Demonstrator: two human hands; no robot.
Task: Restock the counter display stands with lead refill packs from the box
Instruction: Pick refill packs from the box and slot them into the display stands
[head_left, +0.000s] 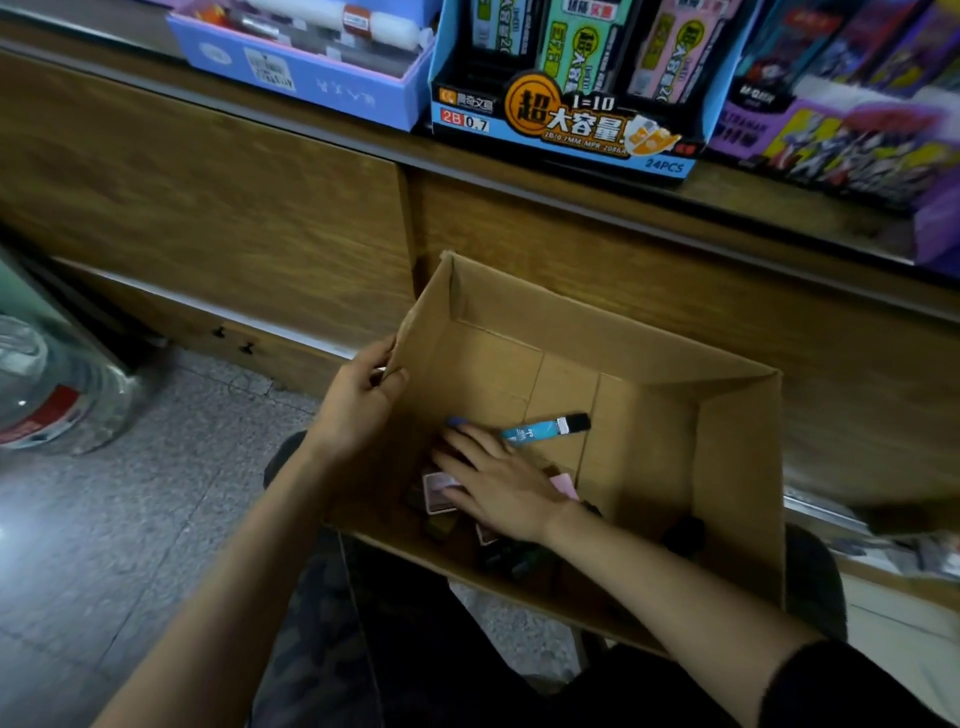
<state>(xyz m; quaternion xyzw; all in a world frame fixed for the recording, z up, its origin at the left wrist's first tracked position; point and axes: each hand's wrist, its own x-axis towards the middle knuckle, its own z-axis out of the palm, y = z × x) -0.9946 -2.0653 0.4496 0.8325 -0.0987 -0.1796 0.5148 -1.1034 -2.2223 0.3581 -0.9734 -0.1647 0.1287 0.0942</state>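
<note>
left hand gripping box, right hand inside

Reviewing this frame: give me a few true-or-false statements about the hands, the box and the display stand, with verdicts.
1. The left hand grips the left wall of the cardboard box. True.
2. The right hand is up at the blue display stand. False: it is inside the box, fingers spread over pink packs.
3. A blue refill pack lies on the box floor. True.
4. The box stands on the counter. False: it sits below the counter, over the person's legs.
</note>
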